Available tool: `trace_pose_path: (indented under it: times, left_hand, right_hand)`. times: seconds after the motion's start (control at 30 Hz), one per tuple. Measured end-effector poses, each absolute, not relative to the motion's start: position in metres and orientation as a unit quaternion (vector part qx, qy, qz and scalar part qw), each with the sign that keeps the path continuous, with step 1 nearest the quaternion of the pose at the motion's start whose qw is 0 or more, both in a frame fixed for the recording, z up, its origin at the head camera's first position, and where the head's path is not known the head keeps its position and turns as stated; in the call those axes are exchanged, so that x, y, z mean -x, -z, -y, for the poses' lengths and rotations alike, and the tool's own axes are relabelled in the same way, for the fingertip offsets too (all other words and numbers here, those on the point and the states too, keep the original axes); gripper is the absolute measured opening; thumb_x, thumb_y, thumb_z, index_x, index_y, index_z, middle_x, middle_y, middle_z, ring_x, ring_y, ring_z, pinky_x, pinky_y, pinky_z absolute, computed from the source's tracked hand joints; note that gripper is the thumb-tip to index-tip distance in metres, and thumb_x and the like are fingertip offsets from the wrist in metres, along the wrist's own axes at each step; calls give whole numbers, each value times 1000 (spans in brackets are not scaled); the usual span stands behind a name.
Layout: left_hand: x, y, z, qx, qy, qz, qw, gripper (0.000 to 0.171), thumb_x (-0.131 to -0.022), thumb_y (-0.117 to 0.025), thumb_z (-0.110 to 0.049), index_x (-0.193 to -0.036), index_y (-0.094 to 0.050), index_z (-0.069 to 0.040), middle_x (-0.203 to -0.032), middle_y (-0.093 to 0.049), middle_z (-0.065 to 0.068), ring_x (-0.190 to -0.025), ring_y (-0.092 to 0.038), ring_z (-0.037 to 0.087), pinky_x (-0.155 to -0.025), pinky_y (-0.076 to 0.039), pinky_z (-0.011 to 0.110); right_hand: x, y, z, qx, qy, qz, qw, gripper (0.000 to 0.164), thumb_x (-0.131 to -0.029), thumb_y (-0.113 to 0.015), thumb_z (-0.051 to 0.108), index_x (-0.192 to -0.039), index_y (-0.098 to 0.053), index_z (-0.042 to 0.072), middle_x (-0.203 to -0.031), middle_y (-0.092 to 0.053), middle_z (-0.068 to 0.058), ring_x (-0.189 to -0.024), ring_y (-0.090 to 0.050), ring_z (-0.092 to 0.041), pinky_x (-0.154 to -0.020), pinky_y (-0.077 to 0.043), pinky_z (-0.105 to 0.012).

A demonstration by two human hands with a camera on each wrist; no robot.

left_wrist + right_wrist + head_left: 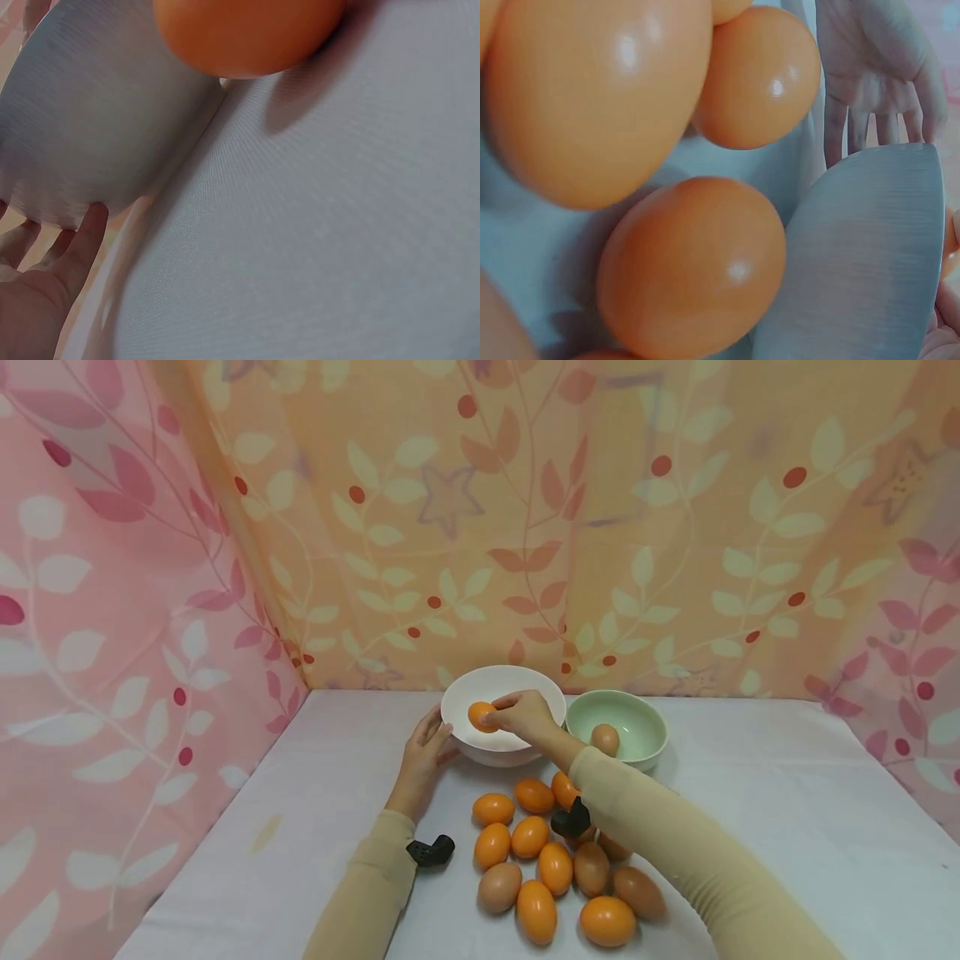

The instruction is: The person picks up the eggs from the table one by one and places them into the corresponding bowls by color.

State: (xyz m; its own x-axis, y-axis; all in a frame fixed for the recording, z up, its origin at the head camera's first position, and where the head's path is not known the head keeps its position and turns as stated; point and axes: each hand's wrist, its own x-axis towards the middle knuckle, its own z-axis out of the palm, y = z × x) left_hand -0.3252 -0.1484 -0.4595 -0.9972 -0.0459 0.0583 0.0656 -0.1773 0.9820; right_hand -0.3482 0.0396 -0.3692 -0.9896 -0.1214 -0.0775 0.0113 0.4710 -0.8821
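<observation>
In the head view my right hand [529, 718] pinches an orange egg [480, 717] inside or just above the opening of the white bowl [510, 681]; I cannot tell whether the egg touches the bowl. My left hand [422, 760] rests against the bowl's left side, thumb near the rim. The left wrist view shows fairly straight fingers [91, 229] touching the bowl's outer wall [97, 112]. From the right wrist, the bowl's side [855, 262] hides most of the held egg, and the left hand [877, 71] shows beyond it.
A green bowl [641, 725] stands right of the white one, with a brown egg [604, 740] inside. Several orange eggs [536, 912] and brown eggs [500, 887] lie on the white cloth [247, 877] in front, some partly hidden by the right forearm. Patterned curtains [450, 568] surround the table.
</observation>
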Motion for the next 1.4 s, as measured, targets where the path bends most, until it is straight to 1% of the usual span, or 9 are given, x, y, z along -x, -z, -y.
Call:
trace_pose_path:
  times: [0.13,0.27,0.4,0.5,0.63,0.8,1.0,1.2,1.4]
  left_hand:
    - [324,459,146,4,765,643,35,58,-101,-57,-25,-155,-34,-18,-163,-31,4,-144,-41,25,-110,-45,50]
    - [324,459,145,9,763,645,37,58,-101,-57,-26,-155,-35,-19,-163,-32,4,-143,-41,26,-109,-46,51]
    - [326,459,146,14,764,644,37,58,-101,-57,-27,-154,-35,-19,-162,-33,2,-143,-42,25,-109,-47,51]
    - [327,460,147,18,765,642,37,58,-101,-57,-28,-154,-36,-19,-162,-33,2,-142,-43,25,-110,-46,51]
    - [328,459,148,16,768,640,40,56,-101,-57,-26,-153,-37,-20,-161,-34,2,-141,-44,26,-110,-45,52]
    - [326,458,148,11,768,639,39,57,-102,-56,-25,-154,-35,-19,-162,-33,3,-143,-42,25,-110,-45,51]
    - [325,457,148,9,768,639,40,56,-102,-55,-23,-154,-35,-19,-163,-32,3,-142,-43,26,-110,-46,51]
    - [325,455,148,6,771,635,40,56,-102,-55,-23,-154,-35,-20,-163,-32,2,-144,-40,24,-111,-44,52]
    - [324,458,147,11,772,634,40,59,-103,-54,-22,-156,-31,-16,-164,-28,6,-147,-36,27,-112,-43,54]
  right_hand:
    - [354,373,-38,30,523,-850,58,41,-80,-83,25,-113,-75,4,-118,-72,-13,-92,-71,-21,-83,-59,-28]
    - [363,375,-37,21,539,-840,57,39,-80,-82,21,-114,-74,3,-120,-71,-14,-96,-70,-23,-85,-60,-28]
    - [369,375,-36,8,553,-829,78,39,-81,-82,19,-115,-73,1,-124,-67,-14,-104,-67,-24,-89,-59,-30]
    - [374,375,-35,7,563,-821,91,40,-81,-82,18,-116,-72,-1,-126,-66,-15,-105,-66,-25,-91,-59,-31]
    - [380,377,-34,8,557,-825,88,41,-82,-82,18,-116,-71,-1,-126,-66,-15,-103,-67,-26,-91,-59,-31]
    - [384,383,-34,9,553,-829,82,40,-82,-81,17,-115,-71,-2,-123,-68,-16,-107,-66,-24,-91,-59,-32]
    - [384,386,-31,17,548,-831,93,39,-81,-82,17,-114,-72,-3,-121,-69,-15,-108,-64,-25,-91,-59,-31]
    - [386,389,-29,11,540,-835,108,37,-81,-82,16,-112,-72,-2,-119,-68,-15,-100,-64,-20,-90,-59,-30]
    - [390,396,-29,10,517,-846,131,33,-80,-83,17,-107,-74,-1,-109,-69,-10,-88,-62,-18,-91,-58,-31]
